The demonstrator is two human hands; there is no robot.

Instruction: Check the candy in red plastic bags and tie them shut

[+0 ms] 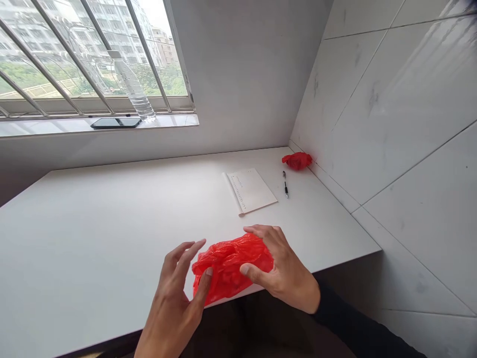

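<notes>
A crumpled red plastic bag (231,266) lies at the front edge of the white table (112,233). At the bag's left end is my left hand (179,293), its fingers apart and its thumb over the bag's side. My right hand (285,266) hovers over the right end, fingers spread and thumb reaching across the red plastic. Whether either hand presses on the bag is hard to tell. Something lumpy shows faintly through the plastic, but its kind is hidden.
Beyond the bag lies a sheet-like notebook (255,190) with writing along one side. A black pen (285,185) and a second red bag (297,160) are by the tiled wall (402,149). On the windowsill are a phone (116,123) and a water bottle (133,89).
</notes>
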